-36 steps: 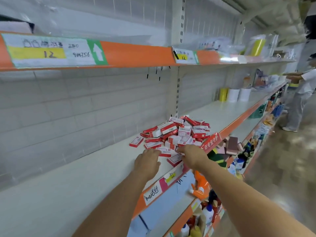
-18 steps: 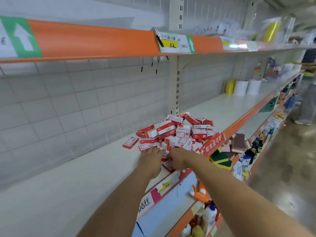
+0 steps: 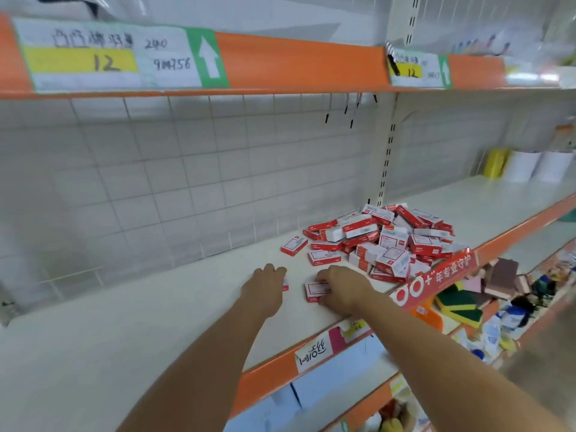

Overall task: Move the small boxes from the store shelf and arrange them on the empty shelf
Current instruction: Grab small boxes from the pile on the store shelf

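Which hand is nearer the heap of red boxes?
Right. The right hand sits beside the heap of red boxes, gripping one separate box; the left hand lies farther left.

A loose heap of small red-and-white boxes point(image 3: 386, 241) is piled on the pale shelf point(image 3: 131, 325), near its orange front edge. Two boxes lie flat apart from the heap: one point(image 3: 315, 290) is partly covered by the right hand point(image 3: 343, 289), another point(image 3: 285, 285) is almost hidden under the left hand point(image 3: 265, 288).
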Motion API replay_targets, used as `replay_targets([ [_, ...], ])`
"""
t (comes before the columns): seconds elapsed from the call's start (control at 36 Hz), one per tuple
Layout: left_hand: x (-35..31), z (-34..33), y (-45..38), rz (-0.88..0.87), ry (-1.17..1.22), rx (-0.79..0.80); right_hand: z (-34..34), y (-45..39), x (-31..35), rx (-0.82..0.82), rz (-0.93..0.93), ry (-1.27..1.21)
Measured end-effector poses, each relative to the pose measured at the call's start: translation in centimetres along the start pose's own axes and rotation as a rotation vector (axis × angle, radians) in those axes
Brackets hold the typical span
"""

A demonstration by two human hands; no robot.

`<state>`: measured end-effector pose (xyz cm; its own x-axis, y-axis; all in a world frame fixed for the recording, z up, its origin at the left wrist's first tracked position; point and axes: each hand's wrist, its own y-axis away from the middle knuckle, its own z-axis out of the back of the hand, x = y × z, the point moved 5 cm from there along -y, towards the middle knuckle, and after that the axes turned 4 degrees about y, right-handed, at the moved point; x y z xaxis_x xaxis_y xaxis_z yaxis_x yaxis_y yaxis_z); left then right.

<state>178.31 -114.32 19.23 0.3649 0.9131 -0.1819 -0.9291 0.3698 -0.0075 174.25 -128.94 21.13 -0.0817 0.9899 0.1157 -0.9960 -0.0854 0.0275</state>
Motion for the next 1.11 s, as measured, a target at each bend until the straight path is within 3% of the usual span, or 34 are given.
replay_targets([
  [0.19,3.5,1.5,3.4,0.163,0.01,-0.061,0.4,-0.6,2.1,-0.105,0.073,-0.032],
  [0.53,5.5,3.7,12.7,0.407,0.0,-0.138,-0.4,0.6,10.4,-0.156,0.43,-0.016],
  [1.11,16.1,6.8,38.0,0.904,-0.053,-0.266,-1.7,11.9,34.4,-0.092,0.889,-0.087],
])
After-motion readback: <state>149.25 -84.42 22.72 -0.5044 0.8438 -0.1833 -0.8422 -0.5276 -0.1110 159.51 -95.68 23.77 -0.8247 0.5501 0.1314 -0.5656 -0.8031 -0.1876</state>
